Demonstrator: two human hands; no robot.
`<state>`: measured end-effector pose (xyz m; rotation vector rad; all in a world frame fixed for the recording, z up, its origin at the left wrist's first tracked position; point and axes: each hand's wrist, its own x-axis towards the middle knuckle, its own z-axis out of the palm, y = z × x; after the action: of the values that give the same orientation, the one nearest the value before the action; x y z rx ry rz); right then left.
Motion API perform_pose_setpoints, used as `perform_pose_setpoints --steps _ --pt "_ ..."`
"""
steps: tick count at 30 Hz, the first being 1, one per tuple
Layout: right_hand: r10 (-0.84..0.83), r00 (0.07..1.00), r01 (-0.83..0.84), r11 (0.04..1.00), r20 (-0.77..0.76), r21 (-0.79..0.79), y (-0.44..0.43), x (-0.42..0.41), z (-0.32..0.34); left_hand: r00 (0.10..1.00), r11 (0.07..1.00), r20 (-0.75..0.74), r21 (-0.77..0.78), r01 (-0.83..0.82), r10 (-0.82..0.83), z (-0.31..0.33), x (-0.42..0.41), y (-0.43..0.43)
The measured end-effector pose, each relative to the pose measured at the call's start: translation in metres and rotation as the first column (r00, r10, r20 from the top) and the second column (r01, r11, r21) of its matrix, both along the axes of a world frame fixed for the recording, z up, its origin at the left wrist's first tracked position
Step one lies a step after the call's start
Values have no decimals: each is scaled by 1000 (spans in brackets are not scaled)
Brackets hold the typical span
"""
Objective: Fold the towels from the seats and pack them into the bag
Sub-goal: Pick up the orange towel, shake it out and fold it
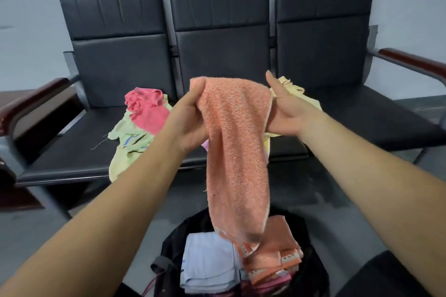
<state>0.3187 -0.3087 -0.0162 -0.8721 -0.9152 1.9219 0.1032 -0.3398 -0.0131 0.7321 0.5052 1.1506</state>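
An orange towel (237, 157) hangs lengthwise in front of me, its lower end dangling over the open black bag (173, 243) on the floor. My left hand (190, 120) grips the towel's top left corner. My right hand (287, 108) holds the top right edge, thumb up. Inside the bag lie a folded pale blue towel (207, 263) and a folded orange towel (277, 251). On the black seats (72, 152) behind, a pink towel (147, 111) lies crumpled on a light green towel (125, 144). A yellow towel (296, 94) shows behind my right hand.
The three-seat black bench has dark wooden armrests (31, 99) at both ends and stands against a pale wall. The floor around the bag is grey. A dark shape (376, 277) sits at the lower right edge.
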Motion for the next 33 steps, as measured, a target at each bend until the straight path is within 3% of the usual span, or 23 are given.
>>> perform_pose_setpoints --steps 2,4,9,12,16,20,23,27,29,33 --pt "86 996 -86 996 -25 10 -6 -2 -24 998 1000 54 -23 -11 12 -7 -2 11" --pt "106 993 -108 993 46 42 -13 -9 -43 998 999 68 -49 -11 15 -17 -6 21" --pt "-49 998 50 997 -24 54 -8 -25 -61 999 999 -1 -29 -39 39 -42 -16 34" --pt "-138 989 141 988 -52 61 -2 -28 -55 968 996 -251 80 39 -18 -65 -20 29" --pt "-143 989 144 989 -50 23 10 -26 -46 763 949 -625 110 295 -164 -102 -31 27" --pt "-178 984 178 984 -26 -18 17 -23 -40 686 950 -723 151 272 -82 -110 -23 31" --pt "-225 974 224 974 -38 -21 23 -16 -37 790 979 -611 131 155 -43 -110 -14 33" --pt "-207 975 211 977 -80 40 21 -5 -37 979 999 -201 -49 14 -24 -90 -7 30" --pt "-89 994 91 995 -56 37 15 -3 -43 998 997 -55 -71 2 -6 -82 -5 29" --pt "128 992 -128 992 12 16 3 -6 -60 998 999 60 -34 30 -28 -73 -10 25"
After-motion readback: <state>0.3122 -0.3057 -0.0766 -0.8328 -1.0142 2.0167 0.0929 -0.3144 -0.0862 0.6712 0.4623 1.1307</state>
